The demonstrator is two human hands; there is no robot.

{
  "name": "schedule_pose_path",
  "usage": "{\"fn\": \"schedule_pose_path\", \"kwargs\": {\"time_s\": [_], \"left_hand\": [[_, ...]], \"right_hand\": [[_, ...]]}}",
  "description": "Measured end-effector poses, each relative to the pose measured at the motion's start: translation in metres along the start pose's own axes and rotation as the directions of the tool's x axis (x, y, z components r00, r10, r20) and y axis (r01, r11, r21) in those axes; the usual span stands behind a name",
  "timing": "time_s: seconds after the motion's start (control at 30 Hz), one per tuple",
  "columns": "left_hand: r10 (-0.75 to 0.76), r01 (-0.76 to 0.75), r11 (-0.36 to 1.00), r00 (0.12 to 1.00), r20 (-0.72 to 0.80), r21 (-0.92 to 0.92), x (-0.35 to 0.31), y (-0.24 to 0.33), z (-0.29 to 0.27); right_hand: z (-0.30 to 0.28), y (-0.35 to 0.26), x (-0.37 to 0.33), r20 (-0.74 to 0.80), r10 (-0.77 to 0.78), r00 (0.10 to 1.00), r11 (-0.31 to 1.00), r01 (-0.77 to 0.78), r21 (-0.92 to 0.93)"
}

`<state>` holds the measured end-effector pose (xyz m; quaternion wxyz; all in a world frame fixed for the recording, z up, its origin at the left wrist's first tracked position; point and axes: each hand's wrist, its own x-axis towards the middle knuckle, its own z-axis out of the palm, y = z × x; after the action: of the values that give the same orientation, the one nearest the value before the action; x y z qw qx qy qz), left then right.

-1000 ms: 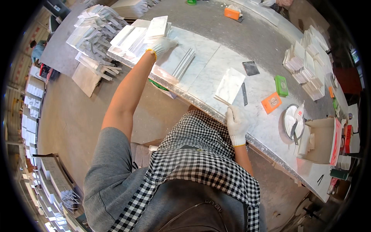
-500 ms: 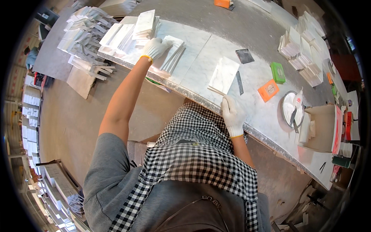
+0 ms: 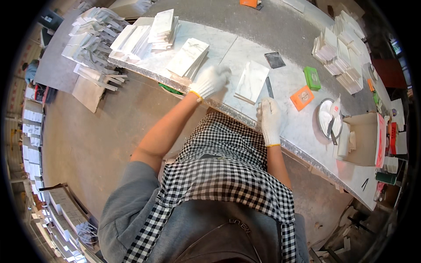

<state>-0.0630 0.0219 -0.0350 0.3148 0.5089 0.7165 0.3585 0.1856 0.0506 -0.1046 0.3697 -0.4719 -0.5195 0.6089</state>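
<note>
My left hand (image 3: 210,82), in a white knit glove with a yellow cuff, hovers between a leaning stack of white marble tiles (image 3: 189,56) and a flat white tile (image 3: 252,82). Its fingers are smeared by motion, so I cannot tell whether they hold anything. My right hand (image 3: 270,118), gloved alike, is closed at the bench's near edge, just below the tile and a thin dark metal strip (image 3: 269,87). Whatever its curled fingers may hold is hidden. The tile lies alone on the marble bench top (image 3: 223,65), its grey veins facing up.
More tile stacks (image 3: 161,30) stand at the far left and a group of tile piles (image 3: 335,55) at the far right. Right of the tile lie a black square (image 3: 275,60), a green box (image 3: 312,78), an orange box (image 3: 301,97), a round dish (image 3: 330,118) and an open carton (image 3: 363,138).
My left hand has moved from the leaning tile stack to the right and nearer me. My right hand has curled its fingers and shifted slightly right, away from the tile's corner.
</note>
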Motion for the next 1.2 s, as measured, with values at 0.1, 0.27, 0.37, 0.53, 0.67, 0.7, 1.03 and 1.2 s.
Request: {"fn": "schedule_pose_path", "kwargs": {"time_s": [0.1, 0.27, 0.37, 0.53, 0.67, 0.7, 1.03, 1.2], "left_hand": [[-0.254, 0.332, 0.896, 0.928, 0.273, -0.295, -0.017, 0.005, 0.020], [-0.288, 0.382, 0.836, 0.917, 0.277, -0.393, -0.028, 0.002, 0.034], [-0.311, 0.415, 0.796, 0.905, 0.290, -0.441, -0.032, 0.007, 0.033], [-0.234, 0.408, 0.732, 0.902, 0.362, -0.545, -0.034, 0.008, 0.033], [-0.205, 0.436, 0.616, 0.893, 0.400, -0.657, -0.029, -0.003, 0.039], [-0.218, 0.439, 0.599, 0.894, 0.391, -0.670, -0.028, -0.003, 0.038], [-0.317, 0.440, 0.671, 0.898, 0.306, -0.597, -0.040, 0.010, 0.038], [-0.236, 0.292, 0.645, 0.955, 0.179, -0.706, -0.044, 0.016, 0.042]], "right_hand": [[0.005, -0.028, -0.006, 0.019, 0.103, 0.995, 0.995, -0.103, -0.008], [0.009, -0.036, -0.002, 0.036, 0.140, 0.990, 0.988, -0.137, -0.074], [0.011, -0.038, 0.004, 0.064, 0.183, 0.981, 0.983, -0.183, -0.018], [0.008, -0.049, 0.002, 0.102, 0.238, 0.966, 0.963, -0.248, 0.103], [0.001, -0.040, 0.013, 0.162, 0.236, 0.958, 0.941, -0.268, 0.209], [0.005, -0.044, 0.014, 0.177, 0.244, 0.953, 0.938, -0.279, 0.208], [0.014, -0.047, 0.002, 0.136, 0.064, 0.989, 0.968, -0.095, 0.232], [0.023, -0.066, -0.025, 0.211, -0.007, 0.978, 1.000, 0.006, 0.007]]}}
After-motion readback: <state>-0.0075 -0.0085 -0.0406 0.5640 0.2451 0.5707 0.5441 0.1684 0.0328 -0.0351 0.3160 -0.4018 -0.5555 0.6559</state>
